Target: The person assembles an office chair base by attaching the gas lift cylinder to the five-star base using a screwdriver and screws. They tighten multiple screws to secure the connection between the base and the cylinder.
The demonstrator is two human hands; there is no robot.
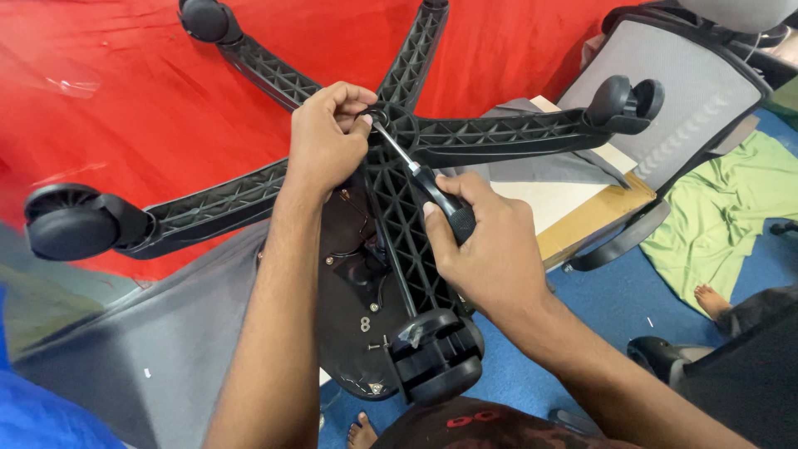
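Already our left hand (326, 137) pinched the hub of the black ribbed plastic five-star chair base (465, 133) while our right hand (486, 241) gripped the black-handled screwdriver (420, 175); we judged its tip might slip onto our fingers.

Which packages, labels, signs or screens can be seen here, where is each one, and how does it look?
No packages, signs or screens are in view.
Small mark: on the dark underside of the seat, below the chair base; pale, rounded, one character only.
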